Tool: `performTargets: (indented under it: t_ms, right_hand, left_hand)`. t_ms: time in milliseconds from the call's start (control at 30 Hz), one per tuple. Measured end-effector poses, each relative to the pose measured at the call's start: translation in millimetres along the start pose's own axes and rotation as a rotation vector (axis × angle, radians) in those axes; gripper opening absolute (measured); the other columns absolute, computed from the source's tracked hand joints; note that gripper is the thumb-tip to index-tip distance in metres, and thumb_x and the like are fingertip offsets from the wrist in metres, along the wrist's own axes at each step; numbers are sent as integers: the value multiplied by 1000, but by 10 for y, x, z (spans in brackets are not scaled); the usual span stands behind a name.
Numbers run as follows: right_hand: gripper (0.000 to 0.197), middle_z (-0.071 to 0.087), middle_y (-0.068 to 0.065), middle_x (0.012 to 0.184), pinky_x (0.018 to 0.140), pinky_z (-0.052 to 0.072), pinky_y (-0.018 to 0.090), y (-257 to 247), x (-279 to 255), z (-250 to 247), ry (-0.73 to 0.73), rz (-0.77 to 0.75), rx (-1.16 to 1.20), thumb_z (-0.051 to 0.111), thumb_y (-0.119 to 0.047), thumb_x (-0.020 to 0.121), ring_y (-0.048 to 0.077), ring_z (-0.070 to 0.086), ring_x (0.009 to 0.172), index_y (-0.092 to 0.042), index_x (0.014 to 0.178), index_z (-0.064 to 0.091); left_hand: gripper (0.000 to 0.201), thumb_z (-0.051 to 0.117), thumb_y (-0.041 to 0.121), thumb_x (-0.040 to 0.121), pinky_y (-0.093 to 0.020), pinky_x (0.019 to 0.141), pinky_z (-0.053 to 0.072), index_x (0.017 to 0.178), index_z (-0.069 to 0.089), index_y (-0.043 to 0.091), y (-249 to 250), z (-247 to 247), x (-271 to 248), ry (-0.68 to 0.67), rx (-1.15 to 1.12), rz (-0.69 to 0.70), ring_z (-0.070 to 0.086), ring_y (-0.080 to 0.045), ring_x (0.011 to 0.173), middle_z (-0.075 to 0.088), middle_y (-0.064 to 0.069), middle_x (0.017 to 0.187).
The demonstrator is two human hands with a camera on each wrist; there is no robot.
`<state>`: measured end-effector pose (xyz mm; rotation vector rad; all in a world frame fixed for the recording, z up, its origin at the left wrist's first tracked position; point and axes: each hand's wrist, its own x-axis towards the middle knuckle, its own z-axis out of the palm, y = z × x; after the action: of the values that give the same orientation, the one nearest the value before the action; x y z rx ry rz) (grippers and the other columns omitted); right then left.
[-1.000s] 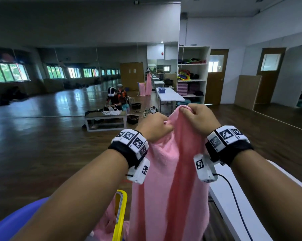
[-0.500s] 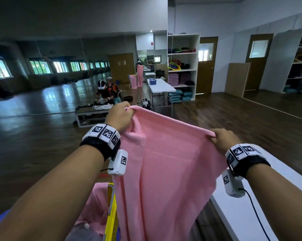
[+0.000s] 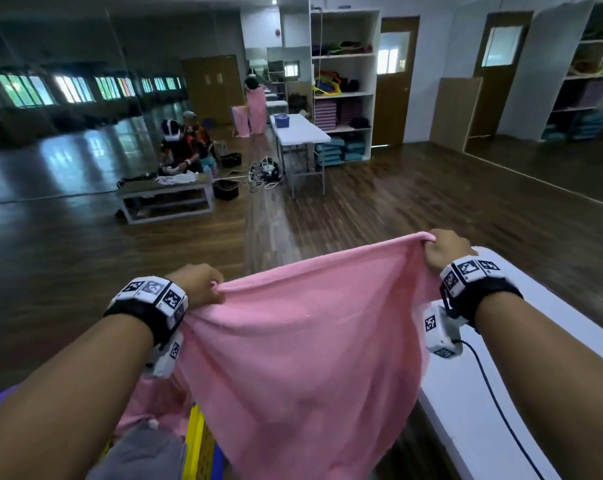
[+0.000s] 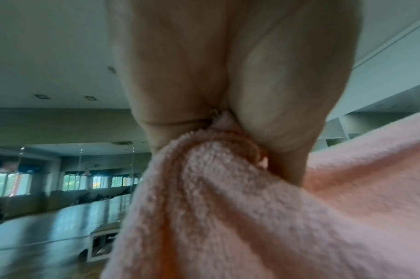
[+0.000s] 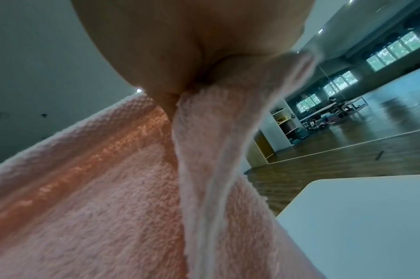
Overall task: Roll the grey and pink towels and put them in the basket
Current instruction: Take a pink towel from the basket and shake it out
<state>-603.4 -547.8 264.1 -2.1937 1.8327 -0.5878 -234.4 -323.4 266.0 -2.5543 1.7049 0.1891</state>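
Between left hand (image 3: pixel 200 285) and right hand (image 3: pixel 444 251) stretches pink towel (image 3: pixel 303 344), corners gripped.

We stood in a large hall with a dark wooden floor (image 3: pixel 379 209) that shone under daylight from a row of windows (image 3: pixel 75 88) along the far left wall. A white shelf unit (image 3: pixel 341 81) stacked with mats stood against the back wall beside a brown door (image 3: pixel 393 81), with a white folding table (image 3: pixel 300 133) in front of it and a low bench (image 3: pixel 168 199) out on the floor to the left. Mirrors (image 3: pixel 549 77) lined the right wall, and a white tabletop (image 3: pixel 473 410) lay close on our right.
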Motion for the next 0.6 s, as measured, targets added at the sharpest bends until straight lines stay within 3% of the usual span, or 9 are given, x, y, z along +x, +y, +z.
performTargets:
  t_ms: [100,200,267,333,400,467,500,567,600]
  right_hand:
    - [35,59,23,124,86,43,39,-162,116,156,-44,24,49,34,-20,97,43,56,110,-7,114,62]
    - [35,60,25,122,83,42,34,-428,288,320,-147,49,184,34,-14,98,39,57,107,0,110,65]
    - [29,59,23,111,82,44,36,-625,453,459,-224,81,381,36,-15,99,29,56,95,-11,89,63]
    - [27,53,11,99,81,50,40,-841,626,598,-273,142,608,38,-18,100,24,53,82,-25,76,47]
    - [24,50,2,89,67,52,33,-1061,824,686,-279,186,720,38,-17,100,17,52,71,-27,80,46]
    - [22,51,0,85,52,51,23,-1260,1076,743,-267,180,696,40,-15,99,16,53,74,-25,83,51]
    - [19,55,3,87,52,52,23,-1353,1227,773,-257,170,666,43,-11,97,19,55,80,-21,86,56]
    - [17,59,11,100,70,56,34,-1525,1543,840,-230,161,656,51,-5,93,24,55,92,-9,104,63]
    - [25,59,12,108,76,56,38,-1590,1682,877,-225,162,705,51,-6,93,25,55,94,-6,116,60]
  left_hand:
    - [11,62,31,87,-34,82,49,87,64,20,-118,137,154,145,-35,-118,61,-32,101,67,-12,108]
    - [14,51,29,92,-37,82,47,91,58,17,-256,221,372,224,-146,-286,61,-40,103,65,-20,113]
    - [23,46,28,96,-39,86,46,97,60,10,-401,240,595,228,-280,-362,59,-42,107,62,-24,117]
    - [31,45,26,98,-39,88,46,104,63,1,-562,219,843,249,-428,-376,58,-43,108,61,-27,118]
    - [32,45,22,98,-36,79,43,98,64,-4,-705,152,1090,299,-553,-356,59,-43,102,63,-29,110]
    - [29,47,20,96,-34,72,37,89,64,-2,-817,81,1311,354,-656,-332,59,-40,94,64,-27,101]
    - [26,49,20,95,-33,70,35,83,62,2,-860,44,1423,384,-706,-328,57,-37,89,63,-24,95]
    - [25,52,22,93,-32,66,31,71,54,11,-921,-40,1657,452,-813,-323,51,-29,80,60,-13,81]
    - [27,53,24,93,-32,66,30,68,51,14,-933,-81,1771,488,-867,-318,49,-26,78,57,-7,75]
